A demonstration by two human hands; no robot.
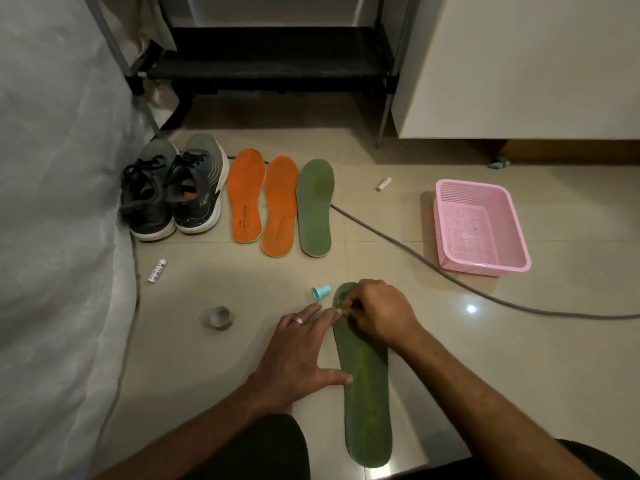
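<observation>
A green insole (367, 386) lies lengthwise on the tiled floor in front of me. My left hand (298, 351) lies flat beside it, straight fingers pressing its left edge near the far end, thumb touching the edge lower down. My right hand (377, 313) is curled over the insole's far tip and pinches something small there; what it is I cannot make out. A small teal cap (320, 292) lies just left of the tip.
Further off lie two orange insoles (246, 195) (280, 206), another green insole (314, 207) and a pair of sneakers (176, 188). A pink basket (479, 226), a grey cable (415, 254), a tape roll (220, 317) and two white tubes (157, 270) (383, 184) are on the floor.
</observation>
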